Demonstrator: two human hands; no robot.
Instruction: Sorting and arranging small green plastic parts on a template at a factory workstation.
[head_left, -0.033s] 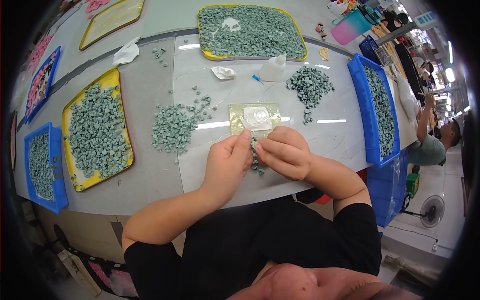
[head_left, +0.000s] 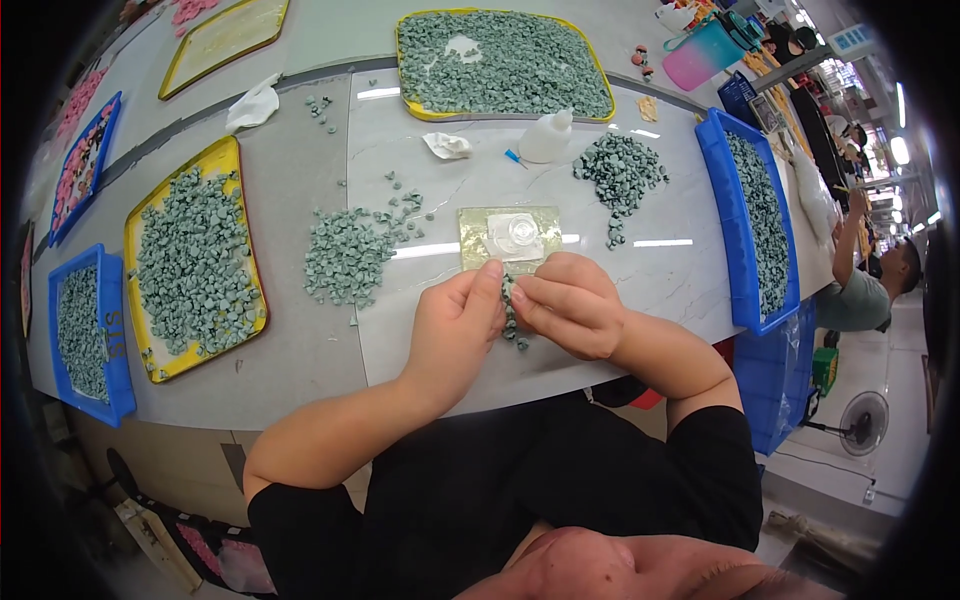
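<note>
My left hand (head_left: 455, 325) and my right hand (head_left: 572, 305) meet at the near side of the table, fingertips nearly touching. Both are closed in a pinch around a small green piece (head_left: 508, 288), which the fingers partly cover. A few more green pieces (head_left: 521, 343) lie just below the fingertips. Directly beyond my hands is a flat yellowish square plate (head_left: 468, 243) bearing a small clear round dish (head_left: 522, 230) on white material. Loose green pieces form a paler pile (head_left: 345, 258) on the left and a darker pile (head_left: 618, 172) on the right.
Beyond the plate stand a white squeeze bottle (head_left: 546, 138) and a crumpled white tissue (head_left: 447, 146). Yellow-rimmed trays of green pieces sit at the back (head_left: 609, 95) and left (head_left: 262, 300). Blue bins flank the table, right (head_left: 722, 215) and left (head_left: 117, 345). Another person (head_left: 860, 295) is at far right.
</note>
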